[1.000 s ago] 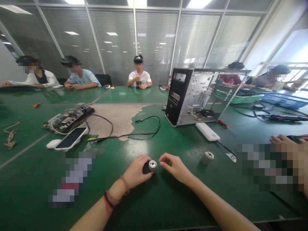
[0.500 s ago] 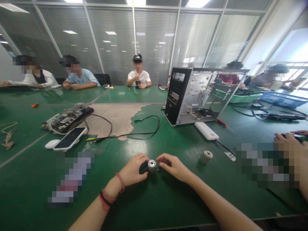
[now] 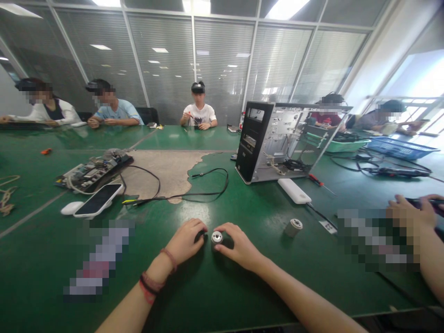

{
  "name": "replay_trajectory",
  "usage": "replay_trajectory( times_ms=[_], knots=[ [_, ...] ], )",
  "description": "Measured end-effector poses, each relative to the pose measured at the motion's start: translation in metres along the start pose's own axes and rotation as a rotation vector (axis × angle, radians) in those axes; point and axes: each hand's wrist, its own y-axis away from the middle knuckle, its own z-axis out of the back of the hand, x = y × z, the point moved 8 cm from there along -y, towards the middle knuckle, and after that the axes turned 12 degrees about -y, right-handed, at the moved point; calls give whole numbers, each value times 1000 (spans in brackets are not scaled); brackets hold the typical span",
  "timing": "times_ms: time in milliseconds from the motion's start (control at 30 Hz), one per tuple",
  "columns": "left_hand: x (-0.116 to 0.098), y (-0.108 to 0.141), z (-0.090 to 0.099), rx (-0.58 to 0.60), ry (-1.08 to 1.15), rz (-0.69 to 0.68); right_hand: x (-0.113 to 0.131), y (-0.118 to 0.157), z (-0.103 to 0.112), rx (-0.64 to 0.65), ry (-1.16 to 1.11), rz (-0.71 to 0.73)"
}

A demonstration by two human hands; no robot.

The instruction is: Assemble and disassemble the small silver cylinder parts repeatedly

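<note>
A small metal cylinder, much like a little electric motor, stands upright on the green table with its silver, holed end up. My right hand is closed around its right side, thumb in front and index finger behind. Just left of it, my left hand has its fingers curled toward the thumb. Something dark shows at those fingertips, too small to name. Farther right stands a second, similar metal cylinder, apart from both hands.
Beyond the hands are a black cable, an open computer case, a white power bank and a screwdriver. A phone and a circuit assembly lie left. A neighbour's hands work at right; others sit opposite.
My left hand has come off the metal cylinder and moved left. My right hand has moved left and closed on it. The small ring beside it is no longer visible.
</note>
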Motion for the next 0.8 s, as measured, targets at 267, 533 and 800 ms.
replay_trajectory(
  times_ms=[267,533,800],
  knots=[
    [-1,0,1,2,-23,-6,4,0,-3,3,0,-2],
    [0,0,3,-12,-3,4,8,-3,21,-96,65,62],
    [1,2,3,-14,-38,13,-37,23,171,-577,369,-210]
  ],
)
